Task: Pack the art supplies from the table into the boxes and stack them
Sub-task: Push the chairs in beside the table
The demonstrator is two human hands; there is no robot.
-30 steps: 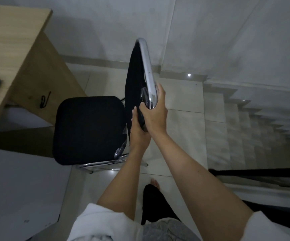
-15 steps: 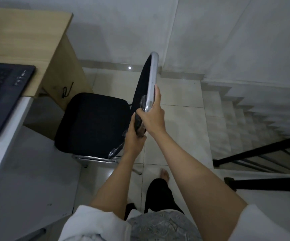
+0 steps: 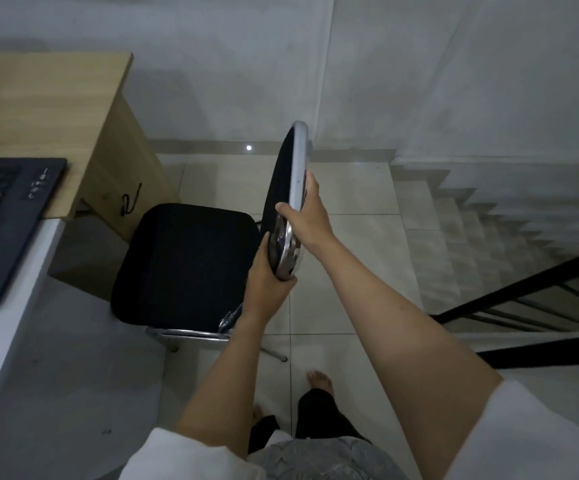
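Note:
No art supplies or boxes show in the head view. A black padded chair point(image 3: 184, 265) with a chrome frame stands on the tiled floor in the middle. My left hand point(image 3: 267, 282) grips the lower end of the chair's backrest point(image 3: 281, 181) where the chrome tube bends. My right hand point(image 3: 305, 213) grips the chrome edge of the backrest a little higher up. Both arms reach forward from white sleeves.
A wooden desk point(image 3: 38, 109) stands at the left with a dark laptop point(image 3: 0, 220) on it and on a white table point(image 3: 7, 341) below. Stairs point(image 3: 471, 233) go down at the right behind a black railing point(image 3: 523, 289). My bare feet stand on the tiles.
The view has swung to the right and the laptop has come into sight. Both hands kept their hold on the chair's backrest; the left hand slid lower on the chrome bend.

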